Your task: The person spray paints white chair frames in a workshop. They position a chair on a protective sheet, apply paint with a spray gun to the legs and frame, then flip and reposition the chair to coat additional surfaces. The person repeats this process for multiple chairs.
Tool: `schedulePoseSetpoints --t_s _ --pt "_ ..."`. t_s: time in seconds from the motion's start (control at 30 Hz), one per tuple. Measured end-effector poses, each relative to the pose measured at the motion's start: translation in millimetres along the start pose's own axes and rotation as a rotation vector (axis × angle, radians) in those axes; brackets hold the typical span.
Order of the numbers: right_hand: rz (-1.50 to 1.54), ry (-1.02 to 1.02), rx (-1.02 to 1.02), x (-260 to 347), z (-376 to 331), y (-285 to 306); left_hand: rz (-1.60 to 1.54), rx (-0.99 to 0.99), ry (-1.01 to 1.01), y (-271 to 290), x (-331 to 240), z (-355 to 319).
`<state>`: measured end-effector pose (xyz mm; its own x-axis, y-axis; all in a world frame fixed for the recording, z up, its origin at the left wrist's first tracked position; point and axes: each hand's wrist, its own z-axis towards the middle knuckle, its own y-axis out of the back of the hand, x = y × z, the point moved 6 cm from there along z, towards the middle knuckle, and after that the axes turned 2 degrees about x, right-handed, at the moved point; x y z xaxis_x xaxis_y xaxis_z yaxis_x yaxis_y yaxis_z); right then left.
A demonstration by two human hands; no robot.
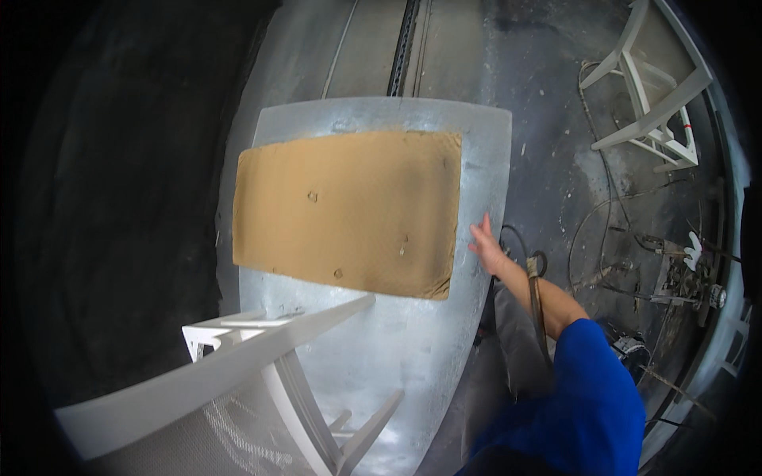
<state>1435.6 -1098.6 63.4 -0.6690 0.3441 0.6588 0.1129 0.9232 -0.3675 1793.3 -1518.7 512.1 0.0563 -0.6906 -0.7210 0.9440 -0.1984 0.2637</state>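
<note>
My right hand (489, 247) is at the right edge of a pale metal-topped table (413, 345), with its fingers apart and nothing seen in them. A sheet of brown cardboard (349, 210) with a few torn spots lies on the table, just left of the hand and apart from it. At the lower left a white chair frame (238, 361) with a mesh-like grey panel is tipped over the table's near part, its legs pointing up and to the right. What supports the chair cannot be seen. My left hand is out of view.
Another white chair (663, 95) stands on the dark floor at the far right. Hoses (607, 182) run across the floor there, near some metal equipment (683, 274). A rail with a chain (403, 47) extends beyond the table's far edge. A dark area (135, 198) lies to the left.
</note>
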Motion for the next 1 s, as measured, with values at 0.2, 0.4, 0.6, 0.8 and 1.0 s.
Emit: schedulePoseSetpoints --t_s 0.2,0.4,0.6,0.8,1.0 --pt "-0.390 -0.150 -0.075 -50.6 24.8 -24.8 -0.011 0.001 0.044 -20.6 22.0 -4.1" --pt "-0.324 -0.124 -0.097 -50.3 13.0 -52.0 -0.013 0.011 0.063 -27.6 32.8 -4.0" --pt "-0.100 -0.113 -0.253 -45.5 11.8 -52.0 -0.023 0.001 0.080 -31.5 39.9 -9.2" --pt "0.019 -0.156 -0.299 -54.8 26.0 -45.3 -0.025 -0.003 0.089 -35.0 40.8 -15.5" --pt "0.169 -0.229 -0.189 -59.3 46.7 -63.1 -0.019 0.004 0.083 -42.1 40.1 -22.4"
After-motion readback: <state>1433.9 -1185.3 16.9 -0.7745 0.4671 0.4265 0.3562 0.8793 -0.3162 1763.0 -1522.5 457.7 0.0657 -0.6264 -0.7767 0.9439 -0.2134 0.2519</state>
